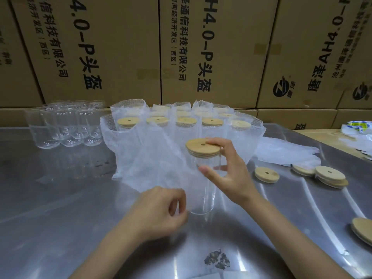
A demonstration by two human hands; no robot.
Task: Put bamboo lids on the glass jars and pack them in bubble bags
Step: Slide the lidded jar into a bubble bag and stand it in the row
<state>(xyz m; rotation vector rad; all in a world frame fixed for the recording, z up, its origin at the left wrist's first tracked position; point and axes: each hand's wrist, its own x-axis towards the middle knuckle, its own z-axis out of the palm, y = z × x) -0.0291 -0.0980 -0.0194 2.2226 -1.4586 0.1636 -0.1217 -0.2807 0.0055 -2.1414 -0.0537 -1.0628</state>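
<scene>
A shiny metal table (60, 198) fills the lower view, marked by bright reflections and one dark blotch (217, 259) near its front edge. Behind it the room is closed off by a wall of stacked cardboard boxes (120, 47) printed with black characters.

At the centre a glass jar (204, 188) is stood upright on the table, capped by a bamboo lid (202, 148). The jar is gripped near its top by the right hand (229, 174), thumb on the glass and fingers curled over the lid's rim. A bubble bag (157, 164) is draped beside the jar's left side, and its lower edge is pinched by the left hand (161, 212), whose fingers are curled.

Behind the jar a cluster of bagged jars (181, 125) with lids is seen; to the far left, bare empty jars (66, 125) are grouped near the back edge. Loose lids (267, 174) are scattered on the right, one (363, 228) cut off by the frame's right side, with flat bags (285, 152) just behind them. Bare table is left at the front left and between the forearms.
</scene>
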